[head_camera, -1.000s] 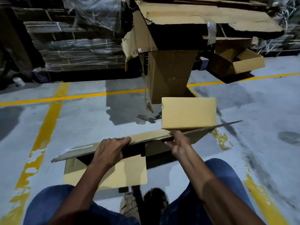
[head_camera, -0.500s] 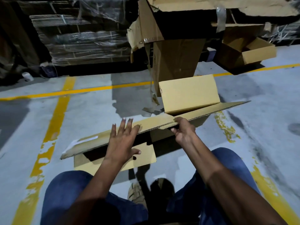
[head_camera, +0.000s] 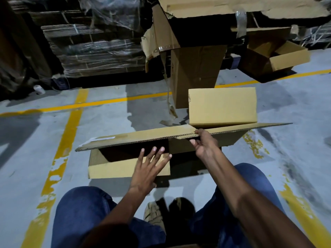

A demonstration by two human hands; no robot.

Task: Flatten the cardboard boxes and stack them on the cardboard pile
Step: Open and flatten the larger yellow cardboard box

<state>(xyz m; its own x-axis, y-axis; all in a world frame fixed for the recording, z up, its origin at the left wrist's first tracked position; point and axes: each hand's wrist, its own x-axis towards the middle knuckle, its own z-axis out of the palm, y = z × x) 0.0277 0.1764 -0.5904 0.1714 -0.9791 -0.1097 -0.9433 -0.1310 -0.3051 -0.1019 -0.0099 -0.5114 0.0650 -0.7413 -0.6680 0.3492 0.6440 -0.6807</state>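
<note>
Partly collapsed cardboard box [head_camera: 161, 138] held edge-on above the grey concrete floor [head_camera: 107, 126], directly ahead of the person's knees. Its long corrugated edge runs from low on the left to higher on the right. One pale flap [head_camera: 222, 106] stands upright on the far side at the right half; another flap [head_camera: 114, 169] hangs down on the near side at the left half, with dark hollow between it and the top edge.

Right hand [head_camera: 203, 144] pinches the corrugated edge near its middle, thumb on top, fingers curled beneath. Left hand [head_camera: 148, 169] spread, fingers straight and fanned, fingertips over the near flap's upper right part; cannot tell if they touch it or hover just short.

Blue jeans [head_camera: 84, 213] on both legs fill the bottom of the view; a tan shoe [head_camera: 154, 212] shows between the knees.

Floor carries yellow painted lines [head_camera: 71, 126], one running toward the viewer at left, one crossing behind the box, a worn one at the right edge.

Behind the box, a tall brown carton [head_camera: 195, 74] stands upright on the floor beneath a large torn overhanging sheet of cardboard [head_camera: 215, 8]. An open box [head_camera: 275, 56] lies at the far right. Far left, the cardboard pile [head_camera: 100, 45]: flat sheets stacked and wrapped in clear film, well apart from the held box. A small white cup-like object [head_camera: 39, 89] sits on the floor by its left end.
</note>
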